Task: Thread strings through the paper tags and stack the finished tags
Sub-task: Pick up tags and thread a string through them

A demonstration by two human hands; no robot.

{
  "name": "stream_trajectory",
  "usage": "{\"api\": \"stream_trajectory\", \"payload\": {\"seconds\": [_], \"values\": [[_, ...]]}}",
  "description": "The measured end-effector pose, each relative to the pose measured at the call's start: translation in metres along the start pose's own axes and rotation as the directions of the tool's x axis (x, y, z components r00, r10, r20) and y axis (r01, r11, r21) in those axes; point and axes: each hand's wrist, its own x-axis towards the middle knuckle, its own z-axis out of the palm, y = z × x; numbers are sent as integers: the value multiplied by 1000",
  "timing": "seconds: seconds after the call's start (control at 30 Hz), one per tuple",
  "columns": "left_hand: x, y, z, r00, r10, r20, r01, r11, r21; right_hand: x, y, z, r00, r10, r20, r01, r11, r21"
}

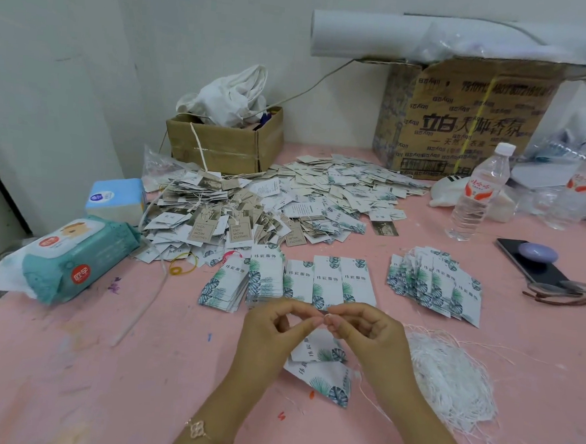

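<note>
Head view: both hands meet above the near middle of the pink table (103, 382). The left hand (271, 327) and right hand (367, 329) each have thumb and forefinger closed to a fine pinch, tips almost touching, with a short bit of white string (327, 316) caught between them. The other fingers curl loosely and hold nothing. Just under the hands are two leaf-printed tags (324, 368), overlapping at an angle. Whether they hang from the string or lie flat on the table cannot be told. A thin strand trails down beside the right wrist.

To the right lies a loose bundle (453, 379) of white strings, near the right forearm. Beyond the hands stands a row of neat stacks (298, 280) of the same tags, and right of those a fanned pile (435, 289). Farther back spreads a big heap (286, 194) of mixed tags, some with strings on.

The string looks thin, limp and likely slippery, so it probably has to be gripped right at its tip, with nail-close fingertips, or it will flop away from the hole. The tags look like light, stiff card: easy to lift by an edge, prone to slide on each other. Holding one by its top corner, near the hole, should keep it steady without creasing it. The bundle will probably tangle if pulled fast, so a single strand should be drawn out slowly.
</note>
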Motion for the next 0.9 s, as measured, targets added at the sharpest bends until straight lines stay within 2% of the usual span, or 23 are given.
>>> {"api": "stream_trajectory", "payload": {"seconds": [0.23,0.37,0.7,0.9], "values": [[-1,-1,1,1000,7,-18,-6,1000,24,-1,1,0,998,9,69,-9,1000,-2],[-2,0,1,999,27,-20,-26,999,29,-1,0,0,1000,-1,17,2,1000,-13],[-3,-1,4,1000,3,-4,-3,1000,14,-2,5,0,997,-67,24,70,982,-173],[-1,1,1,999,15,49,-11,998,-63,-2,4,-1,995,-76,63,83,989,-123]]}}
